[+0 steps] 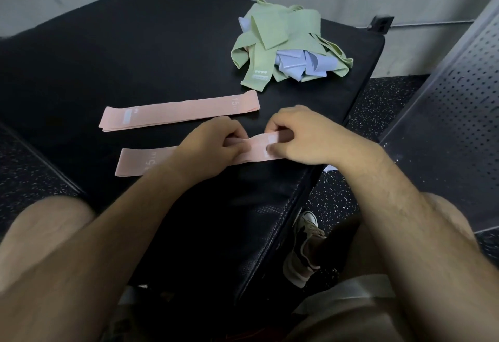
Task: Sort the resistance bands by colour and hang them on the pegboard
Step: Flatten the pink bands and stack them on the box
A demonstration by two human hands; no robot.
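Hands, left [216,140] and right [302,132], pinch the near pink band [255,148] stretched between them.

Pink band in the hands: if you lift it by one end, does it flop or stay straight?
Probably floppy: the pink band buckles up between the left hand and right hand pinching it. It looks thin and flat, so likely light. It should not roll: its free end lies flat on the black pad.
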